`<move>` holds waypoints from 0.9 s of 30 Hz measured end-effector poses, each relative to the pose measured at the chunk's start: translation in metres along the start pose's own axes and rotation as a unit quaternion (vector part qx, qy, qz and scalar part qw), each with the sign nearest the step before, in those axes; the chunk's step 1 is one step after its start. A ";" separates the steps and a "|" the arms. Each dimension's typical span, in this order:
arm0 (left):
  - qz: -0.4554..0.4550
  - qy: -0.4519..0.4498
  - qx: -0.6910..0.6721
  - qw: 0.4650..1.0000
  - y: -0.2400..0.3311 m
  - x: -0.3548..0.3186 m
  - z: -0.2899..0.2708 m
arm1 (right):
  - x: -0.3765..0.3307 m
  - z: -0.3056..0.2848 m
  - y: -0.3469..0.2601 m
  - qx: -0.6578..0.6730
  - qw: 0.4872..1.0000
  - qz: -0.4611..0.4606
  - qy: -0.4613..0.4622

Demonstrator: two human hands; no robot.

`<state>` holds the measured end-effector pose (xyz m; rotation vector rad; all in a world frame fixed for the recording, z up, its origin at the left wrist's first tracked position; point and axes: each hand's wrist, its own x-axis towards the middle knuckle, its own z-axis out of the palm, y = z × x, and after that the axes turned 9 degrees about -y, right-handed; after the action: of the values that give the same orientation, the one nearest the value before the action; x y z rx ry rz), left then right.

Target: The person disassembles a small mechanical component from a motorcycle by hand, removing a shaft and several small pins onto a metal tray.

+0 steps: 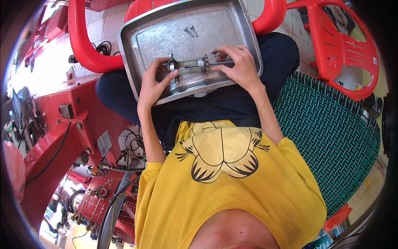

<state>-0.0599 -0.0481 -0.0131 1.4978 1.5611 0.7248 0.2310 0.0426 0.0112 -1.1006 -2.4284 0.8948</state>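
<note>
A dented metal tray rests on my lap. Inside it lies a metal shaft assembly with flanged ends, held level. My left hand grips its left flange end. My right hand holds the right end, fingers curled over the thin rod sticking out. Two loose bolts lie at the far part of the tray, apart from both hands.
Red plastic chairs stand ahead and to the right. A green woven seat is at my right. A red machine frame with cables and tools sits on my left. The floor is tiled.
</note>
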 end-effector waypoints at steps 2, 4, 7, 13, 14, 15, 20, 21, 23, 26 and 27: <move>0.002 0.000 0.003 1.000 -0.001 0.000 0.000 | -0.001 0.001 0.005 0.004 1.000 -0.001 -0.011; -0.001 0.000 0.004 1.000 -0.001 0.000 0.000 | -0.001 0.003 0.007 0.008 1.000 0.004 -0.016; 0.002 -0.002 0.001 1.000 0.000 0.000 0.000 | -0.001 0.004 0.008 0.008 1.000 0.017 -0.015; -0.001 -0.002 -0.001 1.000 0.001 0.000 0.000 | -0.001 0.006 0.006 -0.021 0.996 0.080 -0.044; -0.001 -0.002 0.000 1.000 0.001 0.000 0.000 | 0.000 0.007 0.005 -0.023 0.996 0.079 -0.045; 0.000 -0.003 0.000 1.000 0.001 0.000 0.000 | 0.000 0.007 0.005 -0.024 0.996 0.079 -0.046; -0.006 -0.003 0.002 1.000 0.002 0.000 0.000 | 0.000 0.001 0.002 0.010 1.000 0.013 -0.024; -0.005 -0.002 0.002 1.000 0.003 0.000 0.000 | 0.000 0.000 0.002 0.016 0.999 0.013 -0.032; -0.003 0.000 0.002 1.000 0.003 0.000 0.000 | 0.000 0.001 0.006 0.024 0.999 0.013 -0.041; 0.000 0.000 0.002 1.000 0.001 0.000 0.000 | -0.002 0.002 0.006 0.015 0.999 0.025 -0.039; -0.002 -0.001 0.001 1.000 0.002 0.000 0.000 | -0.002 0.002 0.005 0.008 0.999 0.032 -0.036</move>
<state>-0.0590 -0.0475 -0.0116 1.4954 1.5628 0.7189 0.2340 0.0429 0.0063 -1.1645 -2.4514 0.9884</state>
